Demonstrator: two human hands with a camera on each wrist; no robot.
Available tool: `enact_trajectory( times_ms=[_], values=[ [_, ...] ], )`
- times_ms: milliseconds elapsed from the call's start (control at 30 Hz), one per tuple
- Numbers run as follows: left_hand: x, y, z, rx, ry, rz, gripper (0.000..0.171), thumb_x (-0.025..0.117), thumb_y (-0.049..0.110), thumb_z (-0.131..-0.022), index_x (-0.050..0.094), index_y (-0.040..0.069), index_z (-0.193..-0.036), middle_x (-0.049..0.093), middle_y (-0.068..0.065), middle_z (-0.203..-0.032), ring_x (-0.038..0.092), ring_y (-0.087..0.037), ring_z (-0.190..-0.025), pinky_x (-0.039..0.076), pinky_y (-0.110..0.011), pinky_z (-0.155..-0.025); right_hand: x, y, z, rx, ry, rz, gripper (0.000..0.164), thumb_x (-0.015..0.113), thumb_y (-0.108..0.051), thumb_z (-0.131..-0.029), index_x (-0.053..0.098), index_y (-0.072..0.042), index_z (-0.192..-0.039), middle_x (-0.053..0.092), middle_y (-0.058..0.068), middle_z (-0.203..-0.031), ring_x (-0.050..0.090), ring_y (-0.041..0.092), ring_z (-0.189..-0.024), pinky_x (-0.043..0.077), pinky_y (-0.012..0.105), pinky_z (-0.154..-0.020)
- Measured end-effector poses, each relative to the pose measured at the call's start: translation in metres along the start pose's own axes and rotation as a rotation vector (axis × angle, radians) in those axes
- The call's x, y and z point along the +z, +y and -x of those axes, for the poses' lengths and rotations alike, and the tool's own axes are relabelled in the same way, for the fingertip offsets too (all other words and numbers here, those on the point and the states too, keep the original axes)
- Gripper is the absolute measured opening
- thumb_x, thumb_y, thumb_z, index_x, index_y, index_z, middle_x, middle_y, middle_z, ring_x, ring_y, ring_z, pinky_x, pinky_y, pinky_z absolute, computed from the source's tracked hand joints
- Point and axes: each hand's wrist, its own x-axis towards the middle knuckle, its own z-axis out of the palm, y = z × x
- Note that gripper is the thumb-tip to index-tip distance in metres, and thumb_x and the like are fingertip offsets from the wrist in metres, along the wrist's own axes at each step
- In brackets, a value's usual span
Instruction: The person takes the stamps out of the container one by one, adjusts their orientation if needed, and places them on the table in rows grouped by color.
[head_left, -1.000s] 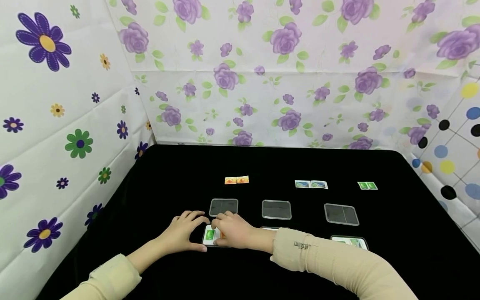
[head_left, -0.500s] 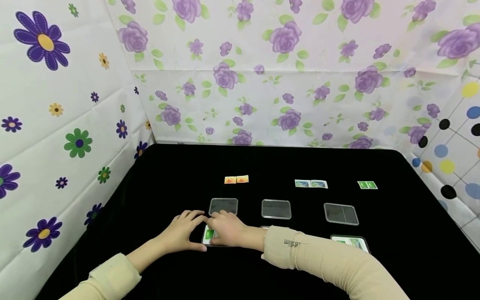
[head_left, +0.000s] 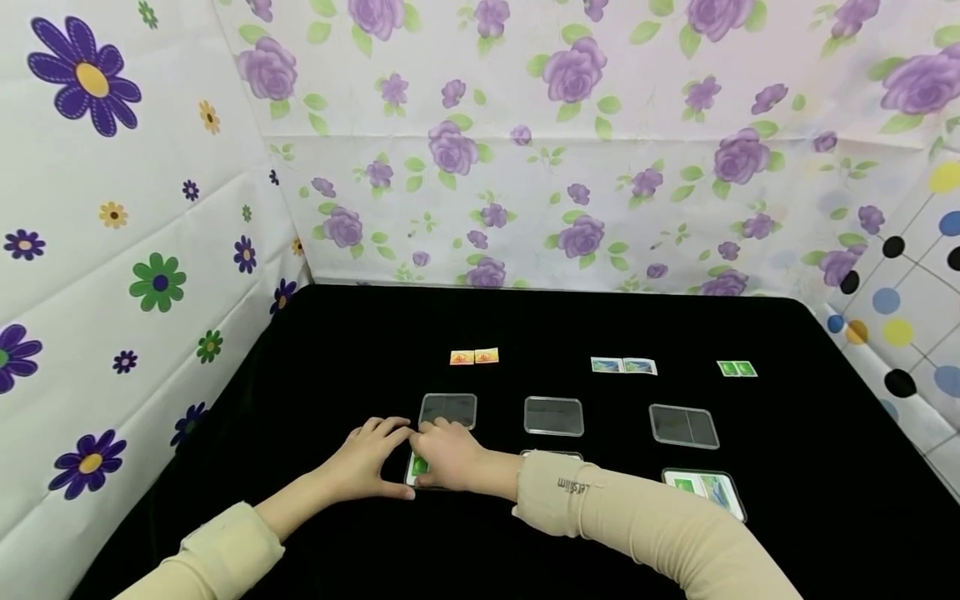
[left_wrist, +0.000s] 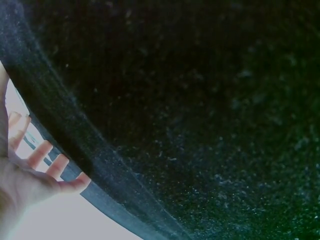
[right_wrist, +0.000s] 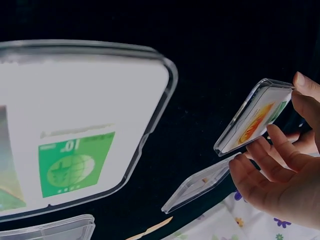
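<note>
A clear plastic case [right_wrist: 224,139] holds a white card with an orange stamp [right_wrist: 256,123] and a green stamp [head_left: 419,467]. My right hand [head_left: 453,458] spans this case from above, thumb toward its near side and curled fingers toward its far side, covering most of it in the head view. At the case's left end rests my left hand [head_left: 365,463], its thumb stretched out by the near corner and its fingers by the far corner. The left wrist view shows spread fingers [left_wrist: 57,165] over the dark table, with no case in sight.
Behind the hands lie three clear plastic trays [head_left: 553,417]. Farther back are pairs of orange stamps [head_left: 462,358], blue landscape stamps [head_left: 607,365] and green stamps [head_left: 737,369]. A filled case [head_left: 705,490] sits at right; another [head_left: 551,455] is partly under my right sleeve.
My right hand has slid left along the case, now covering the orange stamp and part of the green one. My left hand has stayed in place.
</note>
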Motion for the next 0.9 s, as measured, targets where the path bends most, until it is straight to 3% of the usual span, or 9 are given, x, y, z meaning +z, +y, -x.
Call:
enact_trajectory(
  times_ms=[333,567,900],
  values=[
    [0.0035,-0.0007,0.0012,0.0,0.004,0.001,0.076,0.077,0.055,-0.066,0.054,0.012,-0.125,0.05,-0.016,-0.134,0.048,-0.036,-0.116,0.041,-0.066,-0.088,0.0092,-0.0001,-0.0023,0.026,0.019,-0.05,0.049,0.077,-0.04,-0.075,0.066,-0.009,-0.112,0.066,0.0,-0.098,0.057,0.009,-0.077,0.052,0.02,-0.068],
    [0.0043,-0.0015,0.0003,-0.004,0.011,0.001,0.076,0.078,0.054,-0.066,0.054,0.012,-0.125,0.05,-0.017,-0.135,0.048,-0.037,-0.117,0.04,-0.067,-0.088,0.002,-0.0035,-0.0018,0.078,-0.002,-0.06,0.034,0.079,-0.037,-0.073,0.068,-0.013,-0.096,0.066,-0.002,-0.093,0.056,0.008,-0.075,0.05,0.019,-0.066],
    [0.0039,-0.0021,-0.0002,0.001,0.019,-0.002,0.075,0.078,0.054,-0.065,0.055,0.013,-0.124,0.05,-0.016,-0.134,0.048,-0.036,-0.117,0.041,-0.066,-0.088,0.0039,-0.0019,-0.0044,0.096,0.0,-0.088,0.022,0.079,-0.03,-0.074,0.067,-0.015,-0.086,0.066,-0.001,-0.092,0.058,0.01,-0.077,0.051,0.019,-0.066]
  ],
)
